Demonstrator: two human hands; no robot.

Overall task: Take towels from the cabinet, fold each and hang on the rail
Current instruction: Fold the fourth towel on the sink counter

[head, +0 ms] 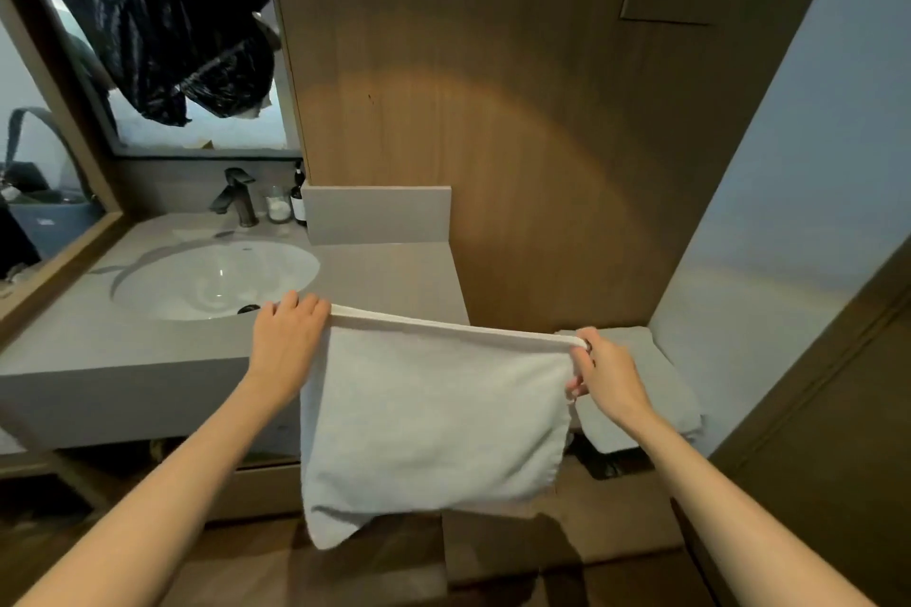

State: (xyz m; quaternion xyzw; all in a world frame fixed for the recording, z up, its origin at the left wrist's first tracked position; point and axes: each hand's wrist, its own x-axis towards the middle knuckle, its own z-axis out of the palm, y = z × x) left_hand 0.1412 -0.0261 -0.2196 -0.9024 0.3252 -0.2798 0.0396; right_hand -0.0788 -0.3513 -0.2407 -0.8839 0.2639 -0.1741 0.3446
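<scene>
While the sink lies in the counter at left, the left hand grips one top corner of the towel, which hangs folded in mid-air just in front of the counter; the right hand pinches the other corner, in front of a second towel.

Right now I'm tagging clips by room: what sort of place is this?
Likely a bathroom: a sink with a tap, a framed mirror beside it, and a white towel.
</scene>
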